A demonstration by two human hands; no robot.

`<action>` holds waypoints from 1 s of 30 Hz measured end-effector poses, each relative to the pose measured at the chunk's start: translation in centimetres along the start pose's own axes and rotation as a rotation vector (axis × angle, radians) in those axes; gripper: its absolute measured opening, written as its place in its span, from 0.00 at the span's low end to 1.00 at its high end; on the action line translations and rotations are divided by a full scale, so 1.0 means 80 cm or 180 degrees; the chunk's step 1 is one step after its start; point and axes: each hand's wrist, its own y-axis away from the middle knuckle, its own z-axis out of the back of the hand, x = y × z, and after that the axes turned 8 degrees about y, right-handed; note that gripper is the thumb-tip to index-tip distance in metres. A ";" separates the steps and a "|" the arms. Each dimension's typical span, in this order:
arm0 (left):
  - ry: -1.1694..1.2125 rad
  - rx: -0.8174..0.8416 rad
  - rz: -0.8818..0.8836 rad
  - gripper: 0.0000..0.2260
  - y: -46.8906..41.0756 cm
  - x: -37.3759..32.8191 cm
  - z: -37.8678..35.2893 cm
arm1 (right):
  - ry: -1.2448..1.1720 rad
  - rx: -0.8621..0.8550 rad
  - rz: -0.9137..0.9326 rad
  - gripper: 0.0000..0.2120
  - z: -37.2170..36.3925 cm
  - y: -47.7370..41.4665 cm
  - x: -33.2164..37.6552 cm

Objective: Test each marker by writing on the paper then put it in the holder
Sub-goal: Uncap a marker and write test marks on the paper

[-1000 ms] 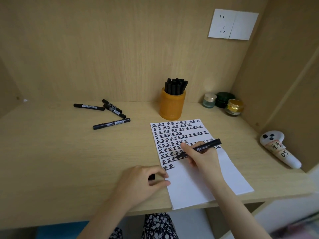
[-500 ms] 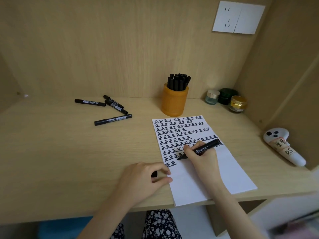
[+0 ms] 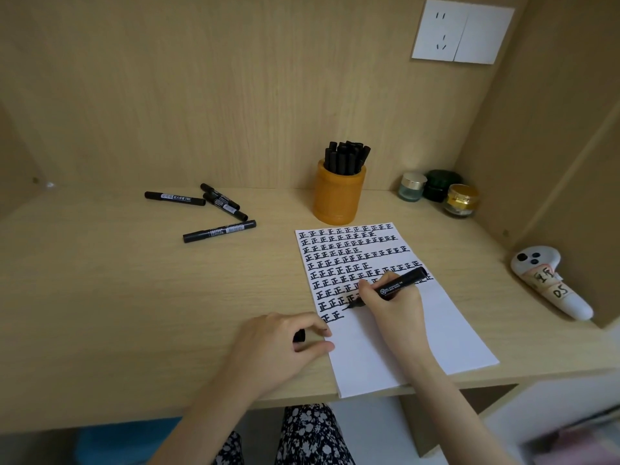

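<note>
My right hand (image 3: 391, 303) grips a black marker (image 3: 399, 284), its tip touching the white paper (image 3: 379, 347) at the end of the lowest rows of written characters. Resting on the desk at the paper's left edge, my left hand (image 3: 278, 350) pinches the marker's black cap (image 3: 299, 336) between thumb and fingers. An orange holder (image 3: 339, 194) packed with several black markers stands behind the paper. Several more black markers (image 3: 219, 231) lie loose on the desk at the left.
Three small jars (image 3: 436, 193) stand at the back right corner. A white controller (image 3: 550, 283) with taped labels lies by the right wall. The desk's front edge (image 3: 167, 414) runs under my forearms. A wall socket (image 3: 463, 31) is above.
The marker tip has shifted slightly down and left along the lowest written rows. My left hand has kept its place with the cap.
</note>
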 end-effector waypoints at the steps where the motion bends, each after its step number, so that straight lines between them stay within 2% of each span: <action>1: -0.0001 -0.0008 -0.0012 0.16 0.000 0.000 0.000 | -0.0005 -0.0002 -0.0008 0.12 0.000 0.000 0.001; 6: -0.0017 -0.0002 -0.0013 0.13 0.001 -0.003 0.002 | -0.0104 0.0061 -0.0070 0.12 0.003 0.000 0.000; 17: 0.0025 0.0010 -0.0041 0.14 0.000 0.002 0.000 | 0.0102 0.0185 -0.0009 0.11 0.003 0.000 -0.001; 30: 0.0015 0.0022 -0.0052 0.14 0.000 -0.001 0.001 | 0.0050 0.0077 -0.0015 0.12 0.003 0.001 0.001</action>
